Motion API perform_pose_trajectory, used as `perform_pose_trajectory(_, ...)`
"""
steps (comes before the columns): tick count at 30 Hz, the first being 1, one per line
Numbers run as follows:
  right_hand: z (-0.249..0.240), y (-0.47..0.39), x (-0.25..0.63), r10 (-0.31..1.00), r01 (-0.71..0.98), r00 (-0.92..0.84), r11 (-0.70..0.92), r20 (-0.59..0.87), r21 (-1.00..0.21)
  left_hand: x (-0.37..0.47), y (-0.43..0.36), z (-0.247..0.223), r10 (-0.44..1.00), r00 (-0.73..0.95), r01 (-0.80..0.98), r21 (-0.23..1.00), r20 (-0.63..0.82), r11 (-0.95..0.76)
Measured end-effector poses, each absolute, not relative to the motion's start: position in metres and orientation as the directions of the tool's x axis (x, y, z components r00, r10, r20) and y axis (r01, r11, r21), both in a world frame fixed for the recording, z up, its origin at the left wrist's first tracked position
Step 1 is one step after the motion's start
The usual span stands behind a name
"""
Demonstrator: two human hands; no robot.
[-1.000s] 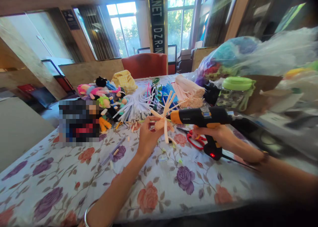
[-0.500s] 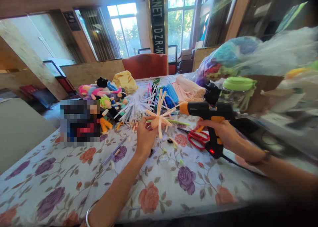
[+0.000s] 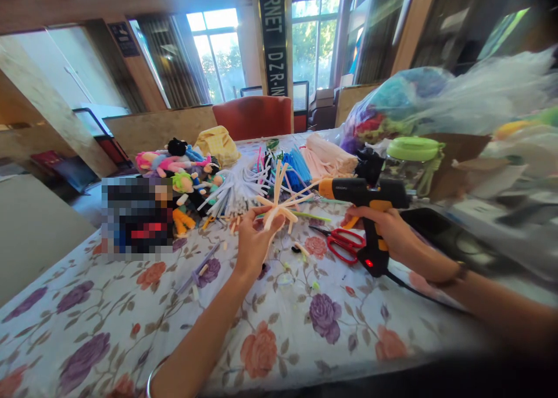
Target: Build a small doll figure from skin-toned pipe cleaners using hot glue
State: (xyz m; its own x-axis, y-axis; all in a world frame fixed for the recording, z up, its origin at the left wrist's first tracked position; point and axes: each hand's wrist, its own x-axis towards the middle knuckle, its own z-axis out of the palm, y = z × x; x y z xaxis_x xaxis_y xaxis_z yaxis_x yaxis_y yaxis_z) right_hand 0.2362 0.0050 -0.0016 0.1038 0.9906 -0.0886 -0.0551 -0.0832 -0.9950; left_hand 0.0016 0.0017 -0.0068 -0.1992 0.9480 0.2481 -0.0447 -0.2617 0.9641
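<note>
Pinched in my left hand [image 3: 255,238] is a cream pipe-cleaner piece [image 3: 278,205] with several arms spreading outward. My right hand [image 3: 390,229] is wrapped round the handle of a black and orange glue gun [image 3: 370,194], whose red light glows at the base. The gun points left, and its nozzle is close to the tip of one cream arm; whether they touch I cannot tell. Red-handled scissors [image 3: 344,246] lie on the table just left of the gun's handle. A green stem [image 3: 316,217] lies behind the cream piece.
White pipe cleaners [image 3: 238,189], blue ones [image 3: 296,168] and pale pink ones [image 3: 326,157] lie behind my hands. Small dolls [image 3: 174,160] sit back left. A green-lidded jar [image 3: 412,154] and plastic bags [image 3: 479,96] stand right. Cut scraps dot the flowered tablecloth [image 3: 174,316].
The cream piece has turned in my left hand, and my thumb now lies over its lower part. My right hand keeps its hold on the glue gun. The view has shifted slightly.
</note>
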Motion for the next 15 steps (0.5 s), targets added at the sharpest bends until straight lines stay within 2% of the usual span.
perform_pose_trajectory(8, -0.0085, 0.012, 0.2412, 0.992, -0.028, 0.128, -0.004, -0.008, -1.0, 0.0025, 0.0008, -0.0043, 0.947, -0.22, -0.114, 0.958, 0.233, -0.262)
perform_pose_trajectory(15, -0.0045, 0.0121, 0.2407, 0.986, -0.06, 0.153, -0.059, -0.068, -0.996, -0.0003, 0.0051, -0.0077, 0.941, -0.23, -0.163, 0.943, 0.25, -0.291)
